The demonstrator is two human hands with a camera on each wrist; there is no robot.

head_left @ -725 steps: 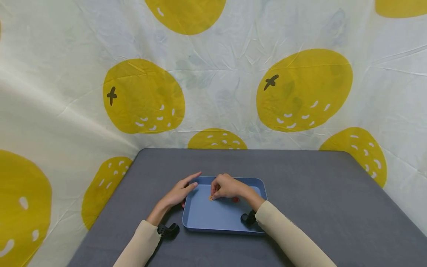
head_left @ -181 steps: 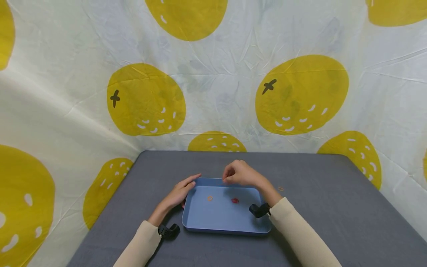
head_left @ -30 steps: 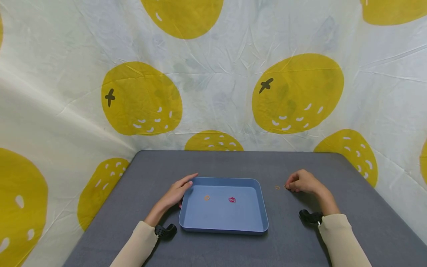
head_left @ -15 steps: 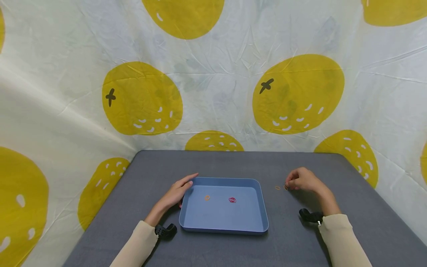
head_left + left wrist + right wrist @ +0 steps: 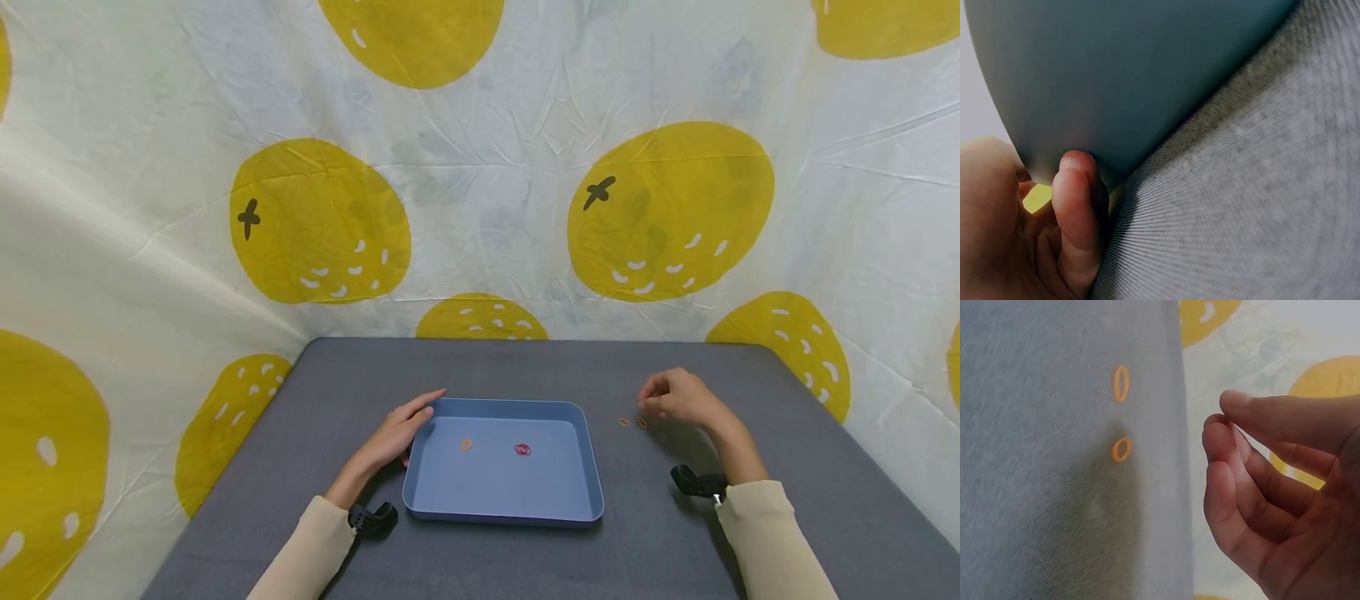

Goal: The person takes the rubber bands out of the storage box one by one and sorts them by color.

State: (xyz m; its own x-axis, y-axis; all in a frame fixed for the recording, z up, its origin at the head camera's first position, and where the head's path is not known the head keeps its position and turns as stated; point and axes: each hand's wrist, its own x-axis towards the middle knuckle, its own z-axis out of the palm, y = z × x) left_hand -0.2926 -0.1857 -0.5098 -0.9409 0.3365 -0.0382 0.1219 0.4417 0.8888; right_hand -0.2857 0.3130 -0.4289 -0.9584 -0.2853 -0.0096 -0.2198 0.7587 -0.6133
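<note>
My left hand holds the left wall of a blue tray near its far corner. In the left wrist view, bent fingers touch the tray's outer side. My right hand hovers over the table right of the tray, its fingers loosely bent and nothing visible between thumb and fingertips. Below it lie two orange rubber bands, a left one and a right one, close together but apart. Inside the tray are an orange rubber band and a small cluster of red rubber bands.
A grey cloth-covered table stretches out around the tray. Behind it hangs a white curtain with yellow fruit prints. A black wrist camera sits on the left forearm and another black camera on the right.
Over the last second my right hand lets go of an orange rubber band and rises slightly, leaving it beside the other on the table. My left hand stays on the tray.
</note>
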